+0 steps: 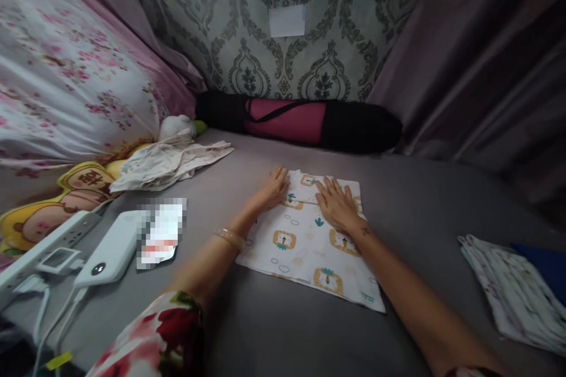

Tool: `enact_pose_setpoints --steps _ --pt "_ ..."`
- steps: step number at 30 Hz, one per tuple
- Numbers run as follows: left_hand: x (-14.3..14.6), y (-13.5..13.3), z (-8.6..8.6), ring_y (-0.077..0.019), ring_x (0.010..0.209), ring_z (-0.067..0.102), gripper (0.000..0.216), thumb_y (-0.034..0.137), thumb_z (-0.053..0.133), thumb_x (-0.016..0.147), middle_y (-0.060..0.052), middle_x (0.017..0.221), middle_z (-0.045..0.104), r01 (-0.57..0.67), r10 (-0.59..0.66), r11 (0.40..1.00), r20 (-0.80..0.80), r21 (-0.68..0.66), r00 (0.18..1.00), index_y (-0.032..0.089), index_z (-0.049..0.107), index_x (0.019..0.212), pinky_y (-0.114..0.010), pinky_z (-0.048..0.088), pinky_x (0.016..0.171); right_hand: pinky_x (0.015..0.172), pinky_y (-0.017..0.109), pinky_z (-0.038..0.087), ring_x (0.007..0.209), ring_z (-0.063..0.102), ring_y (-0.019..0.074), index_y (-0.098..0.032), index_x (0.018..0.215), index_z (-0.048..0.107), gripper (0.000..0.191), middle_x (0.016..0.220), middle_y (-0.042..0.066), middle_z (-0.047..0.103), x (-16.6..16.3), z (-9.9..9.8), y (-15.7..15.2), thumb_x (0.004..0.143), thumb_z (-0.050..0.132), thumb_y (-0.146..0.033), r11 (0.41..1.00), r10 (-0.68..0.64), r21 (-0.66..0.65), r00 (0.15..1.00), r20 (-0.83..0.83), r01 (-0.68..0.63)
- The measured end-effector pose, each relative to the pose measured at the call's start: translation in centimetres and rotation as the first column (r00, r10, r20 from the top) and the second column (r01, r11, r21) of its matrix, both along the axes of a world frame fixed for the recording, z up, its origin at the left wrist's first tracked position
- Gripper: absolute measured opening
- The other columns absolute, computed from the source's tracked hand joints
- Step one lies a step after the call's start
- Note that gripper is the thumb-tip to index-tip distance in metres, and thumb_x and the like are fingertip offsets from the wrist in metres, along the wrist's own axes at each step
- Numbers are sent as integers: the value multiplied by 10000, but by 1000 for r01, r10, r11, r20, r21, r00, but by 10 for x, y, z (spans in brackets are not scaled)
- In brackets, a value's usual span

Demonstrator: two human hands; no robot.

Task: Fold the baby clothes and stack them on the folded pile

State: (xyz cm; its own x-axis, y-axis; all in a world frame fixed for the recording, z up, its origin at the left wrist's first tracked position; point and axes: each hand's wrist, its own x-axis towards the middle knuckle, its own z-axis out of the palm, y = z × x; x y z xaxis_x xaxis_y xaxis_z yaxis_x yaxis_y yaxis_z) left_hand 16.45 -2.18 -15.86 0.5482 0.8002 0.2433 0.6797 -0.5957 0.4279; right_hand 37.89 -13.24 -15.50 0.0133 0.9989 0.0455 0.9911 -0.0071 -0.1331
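A white cloth (305,247) printed with small orange lion-like figures lies folded flat on the grey bed surface (283,330). My left hand (273,188) rests palm down on its far left corner, fingers stretched out. My right hand (336,203) lies flat on the far middle of the cloth, fingers spread. Neither hand grips anything. A bangle sits on my left wrist.
A crumpled pale garment (170,160) lies at the left near a floral pillow (66,76). A white power bank (110,253), a phone and a power strip (44,244) sit at the near left. Folded cloths (508,288) lie at the right. A black-and-pink roll (300,121) lies along the wall.
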Motion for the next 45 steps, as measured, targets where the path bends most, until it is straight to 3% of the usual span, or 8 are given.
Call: enact_pose_setpoints --steps 4,10,14,19,29,33,39,45 --pt "-27 -5 10 -228 1093 578 350 261 373 908 -142 1146 637 -245 251 966 76 -78 965 129 572 1163 -363 435 959 1105 541 149 1400 226 288 -207 1438 371 541 1513 96 323 -3 11 7 976 192 -423 1000 20 18 998 -65 -19" --pt "-57 -32 14 -165 743 607 305 167 498 735 -29 786 668 -258 279 934 54 -249 959 150 647 1001 -274 482 713 994 417 325 1201 450 243 -246 1298 534 416 1347 51 539 -52 29 76 963 287 -248 981 189 77 963 -193 -177" --pt "-53 -37 3 -161 769 583 241 154 538 707 -31 792 650 -258 275 951 89 -168 957 150 676 905 -288 475 748 945 394 348 1188 435 252 -286 1300 539 475 1339 39 535 -91 29 120 901 348 -113 961 273 7 953 -132 -275" --pt "-50 -34 -5 -178 806 578 160 229 551 774 -57 804 650 -297 310 947 116 -119 944 152 682 825 -322 464 791 913 376 354 1154 435 270 -241 1124 655 329 1195 95 575 -102 27 141 881 452 -152 938 341 -55 940 -20 -342" --pt "-46 -41 0 -247 892 564 170 255 509 800 -97 843 638 -410 413 902 -6 -137 911 161 643 847 -346 445 780 903 353 344 1096 446 248 -202 1111 609 325 1144 108 555 -101 0 139 959 321 -198 976 178 145 980 -83 -165" --pt "-46 -44 -2 -233 953 522 299 158 464 810 -97 1037 594 -305 305 951 -15 -51 952 190 577 1085 -363 425 846 921 350 330 1093 449 244 -198 1168 575 344 1168 107 557 -102 -11 137 977 293 -243 975 149 178 984 -99 -130" --pt "-50 -44 -1 -229 968 536 297 117 438 800 -89 1032 601 -142 143 990 -74 26 987 198 633 1008 -365 417 883 956 346 339 1129 461 237 -220 1172 594 342 1206 83 571 -103 -8 138 974 320 -270 981 132 159 979 -155 -107" --pt "-63 -32 24 -182 802 621 378 134 468 762 -53 915 680 -81 87 964 10 -253 996 180 667 1080 -291 479 778 1029 288 331 1239 454 159 -151 1385 430 450 1371 89 510 -69 18 129 971 274 -233 989 143 78 936 -323 -124"
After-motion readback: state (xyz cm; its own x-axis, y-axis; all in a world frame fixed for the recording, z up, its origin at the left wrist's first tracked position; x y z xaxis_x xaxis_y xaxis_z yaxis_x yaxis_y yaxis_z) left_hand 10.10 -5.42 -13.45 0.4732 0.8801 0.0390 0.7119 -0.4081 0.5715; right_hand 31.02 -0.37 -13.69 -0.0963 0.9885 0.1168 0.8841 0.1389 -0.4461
